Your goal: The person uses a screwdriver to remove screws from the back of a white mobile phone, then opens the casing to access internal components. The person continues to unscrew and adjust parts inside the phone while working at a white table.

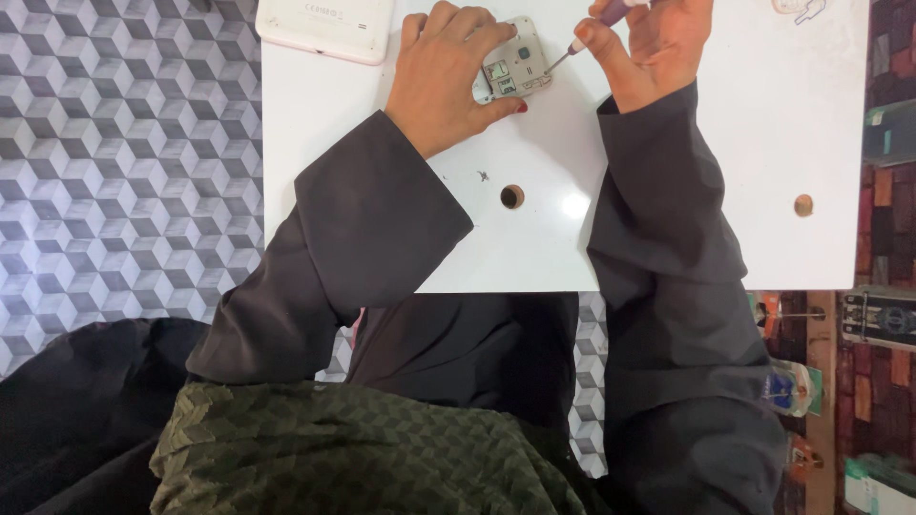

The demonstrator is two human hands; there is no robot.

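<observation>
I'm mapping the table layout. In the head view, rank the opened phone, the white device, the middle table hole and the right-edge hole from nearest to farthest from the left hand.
From the left hand:
1. Opened phone, under its fingers.
2. White device, top left.
3. Middle hole, toward the person.
4. Right-edge hole, far right.

Two hands: left hand (447,81), right hand (658,48). One small opened phone with its back cover off (515,69). One thin screwdriver with a purple handle (592,29). One flat white rectangular device (324,27) at far left. One white tabletop (668,248). Two round holes in it: middle hole (512,196), right hole (803,204).
</observation>
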